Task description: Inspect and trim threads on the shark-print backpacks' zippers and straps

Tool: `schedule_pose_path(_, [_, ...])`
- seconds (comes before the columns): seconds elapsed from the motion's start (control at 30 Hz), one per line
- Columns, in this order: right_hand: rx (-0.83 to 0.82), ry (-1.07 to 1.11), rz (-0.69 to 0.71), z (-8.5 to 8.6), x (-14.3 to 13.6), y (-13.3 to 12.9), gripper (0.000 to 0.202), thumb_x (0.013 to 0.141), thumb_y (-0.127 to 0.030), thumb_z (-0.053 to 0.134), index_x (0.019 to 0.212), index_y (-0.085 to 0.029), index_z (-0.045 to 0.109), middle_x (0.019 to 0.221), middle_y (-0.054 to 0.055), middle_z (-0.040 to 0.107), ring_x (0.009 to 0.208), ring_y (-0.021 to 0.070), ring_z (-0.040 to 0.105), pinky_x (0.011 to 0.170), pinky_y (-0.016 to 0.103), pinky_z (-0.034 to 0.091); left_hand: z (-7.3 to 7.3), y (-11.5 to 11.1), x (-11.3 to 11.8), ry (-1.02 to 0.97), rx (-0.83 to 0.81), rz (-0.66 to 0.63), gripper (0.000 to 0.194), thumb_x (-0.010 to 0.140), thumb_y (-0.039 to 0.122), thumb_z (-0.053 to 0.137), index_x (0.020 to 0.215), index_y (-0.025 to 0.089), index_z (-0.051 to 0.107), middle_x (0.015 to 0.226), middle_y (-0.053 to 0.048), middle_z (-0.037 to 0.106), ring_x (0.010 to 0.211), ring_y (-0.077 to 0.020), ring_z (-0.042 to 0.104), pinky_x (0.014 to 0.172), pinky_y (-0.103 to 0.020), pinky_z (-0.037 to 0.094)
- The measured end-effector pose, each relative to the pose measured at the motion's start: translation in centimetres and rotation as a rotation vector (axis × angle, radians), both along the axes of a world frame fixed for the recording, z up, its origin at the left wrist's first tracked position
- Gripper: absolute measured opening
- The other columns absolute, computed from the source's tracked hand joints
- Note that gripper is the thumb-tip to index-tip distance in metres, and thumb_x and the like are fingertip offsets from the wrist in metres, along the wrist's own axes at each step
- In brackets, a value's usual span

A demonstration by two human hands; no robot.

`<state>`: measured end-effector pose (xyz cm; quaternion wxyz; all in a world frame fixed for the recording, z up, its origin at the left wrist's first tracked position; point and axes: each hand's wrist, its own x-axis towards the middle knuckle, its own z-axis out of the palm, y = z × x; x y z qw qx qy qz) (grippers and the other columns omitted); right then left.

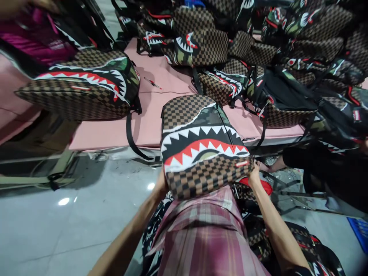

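Observation:
A brown-and-black checkered backpack (pixel 192 149) with a red and white shark-mouth print is held up between both hands, over my lap and against the edge of the pink-covered table (pixel 115 134). My left hand (pixel 163 180) grips its lower left side, the fingers mostly hidden behind it. At the lower right corner, my right hand (pixel 254 172) is closed on the bag. A similar backpack (pixel 86 88) lies on its side to the left, its black strap hanging off the table edge.
Many similar backpacks (pixel 201 46) are piled along the table's back and right. A red-tipped pen (pixel 153 83) lies on the pink cover. More bags (pixel 301 245) sit low at the right. Another person's dark-clothed leg (pixel 330 172) is at right; a blue crate (pixel 358 230) stands on the floor.

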<state>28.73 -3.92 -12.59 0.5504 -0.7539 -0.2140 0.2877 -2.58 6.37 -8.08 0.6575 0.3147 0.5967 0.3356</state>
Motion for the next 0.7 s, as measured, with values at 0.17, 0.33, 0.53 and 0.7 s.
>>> schedule_pose_path(0.17, [0.127, -0.075, 0.002, 5.2, 0.8, 4.0, 0.038, 0.069, -0.055, 0.052, 0.07, -0.017, 0.056, 0.056, -0.001, 0.056, 0.049, 0.0116, 0.047, 0.044, 0.022, 0.037, 6.9, 5.0, -0.8, -0.279, 0.171, 0.092, 0.035, 0.085, 0.05, 0.045, 0.099, 0.024, 0.065, 0.092, -0.002, 0.069, 0.093, -0.0202, 0.062, 0.075, -0.031, 0.053])
schedule_pose_path(0.33, [0.218, -0.167, -0.034, 9.0, 0.9, 6.9, 0.039, 0.071, -0.054, 0.053, 0.078, -0.017, 0.063, 0.059, 0.003, 0.061, 0.054, 0.0158, 0.054, 0.045, 0.025, 0.039, 12.1, 8.1, 0.4, -0.297, 0.282, 0.092, 0.039, 0.083, 0.052, 0.048, 0.105, 0.023, 0.063, 0.089, -0.004, 0.07, 0.087, -0.0217, 0.063, 0.069, -0.03, 0.053])
schedule_pose_path(0.53, [0.269, 0.052, -0.108, 9.1, 1.0, 6.9, 0.034, 0.064, -0.049, 0.065, 0.074, -0.017, 0.058, 0.051, -0.003, 0.053, 0.046, 0.0114, 0.047, 0.039, 0.022, 0.033, 12.3, 8.3, 0.7, -0.404, 0.25, 0.09, 0.038, 0.081, 0.049, 0.054, 0.105, 0.022, 0.063, 0.094, -0.004, 0.07, 0.082, -0.0177, 0.065, 0.067, -0.027, 0.054])
schedule_pose_path(0.7, [0.236, 0.232, -0.123, 6.5, -0.2, 6.3, 0.042, 0.057, -0.05, 0.071, 0.06, -0.021, 0.04, 0.038, -0.012, 0.034, 0.03, 0.0046, 0.026, 0.03, 0.019, 0.018, 11.2, 8.2, 1.2, -0.475, 0.151, 0.081, 0.038, 0.075, 0.046, 0.063, 0.099, 0.017, 0.066, 0.094, -0.007, 0.07, 0.081, -0.0192, 0.066, 0.068, -0.028, 0.055])
